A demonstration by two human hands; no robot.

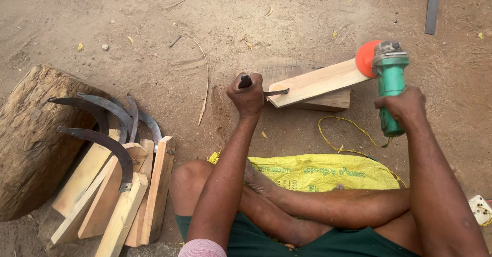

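Observation:
My left hand [247,95] is closed around the dark metal end of a sickle whose tang [275,92] runs into a pale wooden handle [318,81]. The handle lies tilted across a wooden block [328,101] on the sandy ground. My right hand [402,106] grips the body of a green angle grinder [391,83]. Its orange-red disc [366,58] sits against the far end of the wooden handle. My legs are crossed beneath me on a yellow woven sack [328,172].
A pile of several sickles with curved dark blades [102,118] and pale wooden handles [120,195] lies at the left against a big log [31,139]. A yellow cord [348,131] curls near the sack. A white socket block [480,209] sits at the right edge, a metal bar [432,6] at the top right.

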